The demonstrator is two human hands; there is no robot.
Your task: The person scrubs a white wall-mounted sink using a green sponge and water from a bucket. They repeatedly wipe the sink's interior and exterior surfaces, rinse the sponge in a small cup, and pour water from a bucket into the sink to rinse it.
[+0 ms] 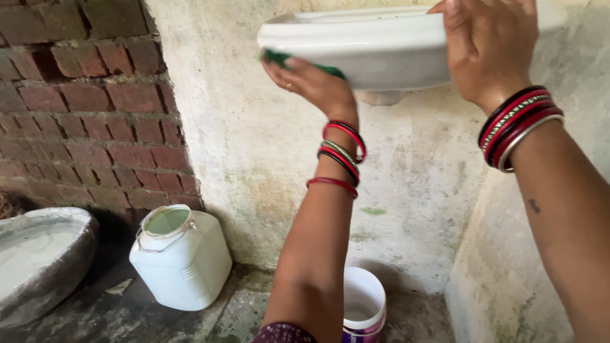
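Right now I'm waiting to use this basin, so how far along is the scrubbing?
Under way. The left hand presses a green scrub pad against the underside of the white basin, and the right hand steadies its front edge. The outside looks mostly white; the bowl's inside is hidden, so what's left there is unclear.

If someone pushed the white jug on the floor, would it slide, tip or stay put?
The white jug looks squat and flat-sided, so it would probably slide rather than roll or tip. Its thin plastic walls suggest it is light unless filled; how full it is cannot be seen. The rough, damp-looking floor may drag on it.
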